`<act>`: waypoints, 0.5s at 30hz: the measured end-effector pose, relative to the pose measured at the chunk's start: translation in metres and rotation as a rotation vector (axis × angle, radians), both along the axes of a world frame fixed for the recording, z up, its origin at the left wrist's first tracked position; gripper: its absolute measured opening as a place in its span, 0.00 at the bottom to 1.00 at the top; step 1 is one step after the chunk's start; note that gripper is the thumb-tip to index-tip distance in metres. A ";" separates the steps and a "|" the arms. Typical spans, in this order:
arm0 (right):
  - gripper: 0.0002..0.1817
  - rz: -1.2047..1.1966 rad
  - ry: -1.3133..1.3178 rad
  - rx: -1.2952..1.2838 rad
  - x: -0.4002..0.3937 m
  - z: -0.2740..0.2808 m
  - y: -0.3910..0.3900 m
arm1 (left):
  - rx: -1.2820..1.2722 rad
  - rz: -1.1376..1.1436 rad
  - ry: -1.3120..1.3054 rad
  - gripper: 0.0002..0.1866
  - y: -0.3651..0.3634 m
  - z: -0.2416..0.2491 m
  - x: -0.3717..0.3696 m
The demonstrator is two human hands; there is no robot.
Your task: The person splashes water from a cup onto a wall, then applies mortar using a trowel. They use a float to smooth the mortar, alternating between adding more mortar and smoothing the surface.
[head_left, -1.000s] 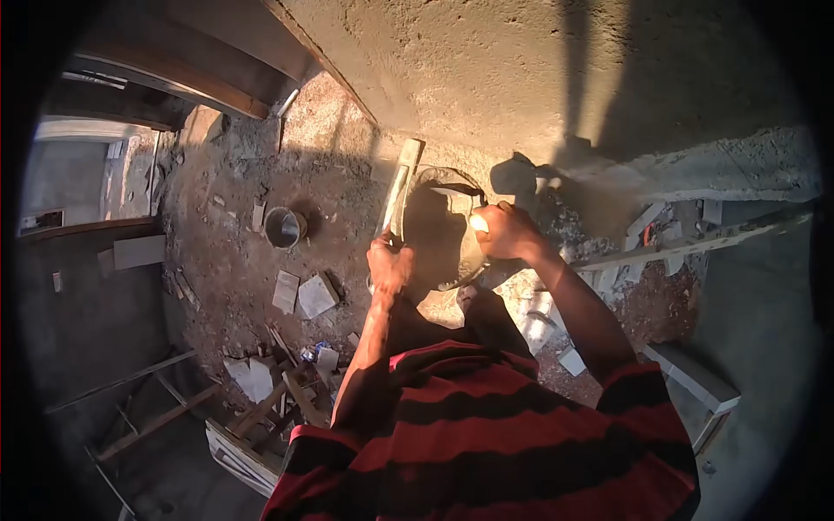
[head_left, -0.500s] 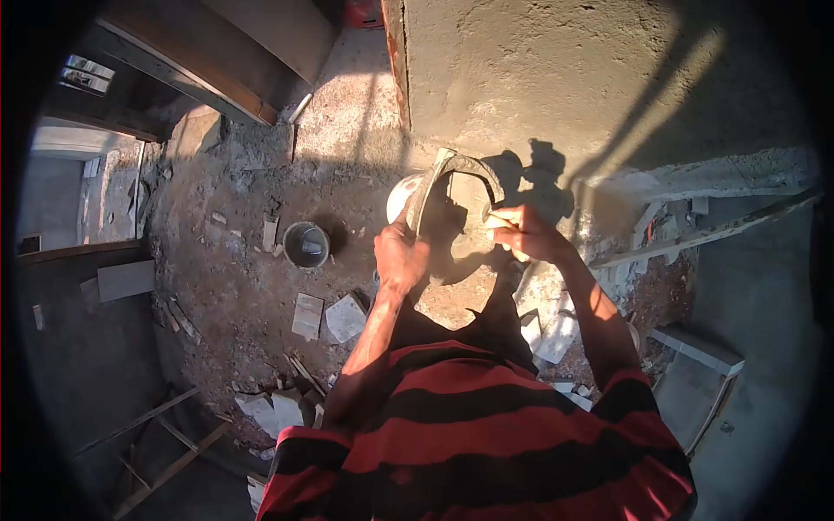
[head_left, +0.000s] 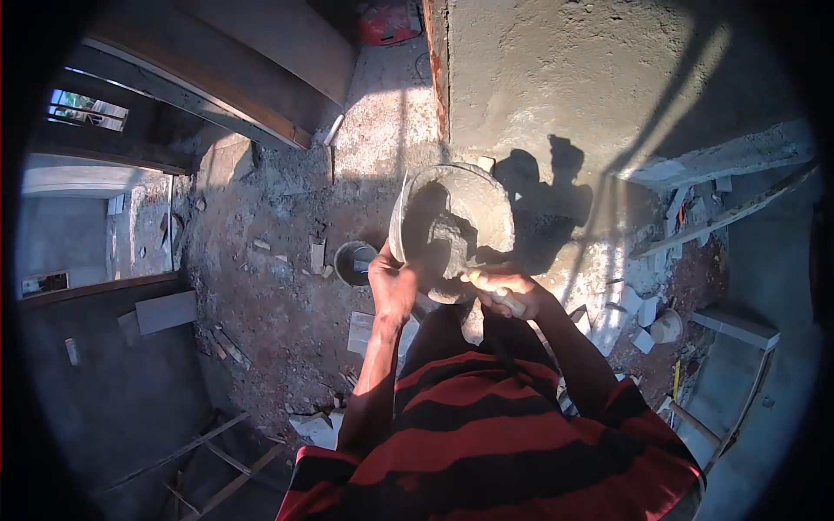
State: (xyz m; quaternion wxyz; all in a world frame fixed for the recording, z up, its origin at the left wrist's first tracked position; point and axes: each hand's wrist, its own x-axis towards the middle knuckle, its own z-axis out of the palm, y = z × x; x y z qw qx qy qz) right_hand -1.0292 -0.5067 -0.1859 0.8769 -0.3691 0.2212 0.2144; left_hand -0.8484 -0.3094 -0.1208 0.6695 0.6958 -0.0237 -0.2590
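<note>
A mortar-crusted bucket is tipped so that its wide mouth faces me, with grey wet mortar inside, partly in shadow. My left hand grips its left rim. My right hand is closed around the pale handle of a trowel at the bucket's lower right edge. The trowel's blade points into the shaded part of the bucket and is hard to make out.
Ahead rises a freshly plastered wall. A dark bucket stands on the rubble-strewn ground at left. To the right are a slanting pole, broken tile pieces and a small pale container. A red object lies far ahead.
The bucket has turned from nearly edge-on to showing its open inside. My right hand has moved down with the trowel to the bucket's lower edge. The whole view has shifted slightly.
</note>
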 end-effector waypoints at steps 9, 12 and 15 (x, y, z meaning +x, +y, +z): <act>0.20 -0.376 -0.273 0.222 0.000 0.120 -0.012 | -0.036 0.111 0.188 0.15 -0.006 -0.019 -0.008; 0.19 -0.516 -0.524 -0.126 0.013 0.189 -0.056 | -0.086 0.191 0.085 0.15 -0.010 -0.076 0.005; 0.26 -0.799 -0.552 -0.079 0.020 0.304 -0.112 | 0.172 0.000 -0.168 0.13 0.017 -0.136 0.034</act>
